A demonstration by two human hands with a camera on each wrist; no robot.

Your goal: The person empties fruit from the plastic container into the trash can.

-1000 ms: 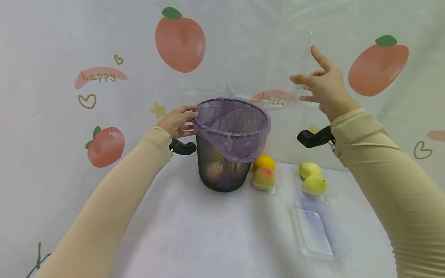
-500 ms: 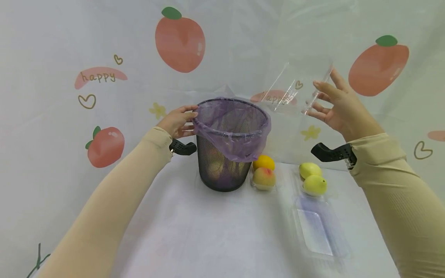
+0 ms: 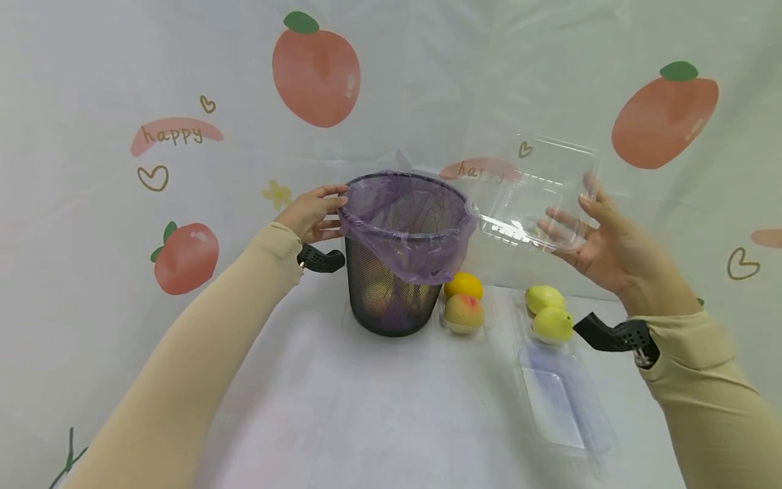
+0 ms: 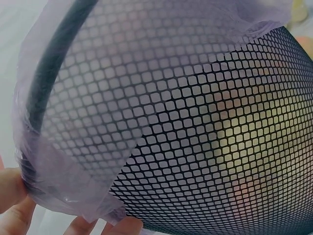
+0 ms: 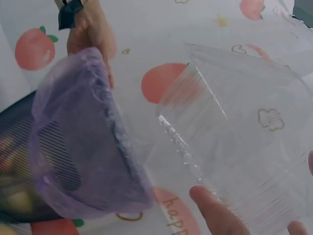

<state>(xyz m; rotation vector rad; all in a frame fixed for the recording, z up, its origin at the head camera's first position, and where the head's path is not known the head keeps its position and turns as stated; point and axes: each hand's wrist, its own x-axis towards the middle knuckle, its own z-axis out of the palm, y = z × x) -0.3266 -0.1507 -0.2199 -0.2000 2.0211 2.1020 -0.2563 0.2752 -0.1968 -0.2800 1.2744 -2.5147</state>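
My left hand (image 3: 311, 214) rests its extended fingers on the left rim of a black mesh wastebasket (image 3: 391, 299). A purple bin liner (image 3: 421, 255) folds over the rim. In the left wrist view fingertips (image 4: 128, 225) touch the basket's outer side. My right hand (image 3: 617, 255) holds a clear plastic container (image 3: 537, 190) in the air right of the basket, thumb at one edge and other fingers behind it. The right wrist view shows this transparent container (image 5: 234, 112) tilted, its ribbed sides catching light. Yellowish and reddish shapes show through the mesh.
Right of the basket, an orange (image 3: 466, 286) and a peach (image 3: 463, 314) sit in clear packaging. Farther right are two yellow-green fruits (image 3: 552, 326) and a clear plastic tray (image 3: 559, 407) on the white table. A fruit-print backdrop hangs behind.
My right hand has moved right and down with the clear container, whose broad face now turns toward the head camera. My left hand and the basket stay where they were.
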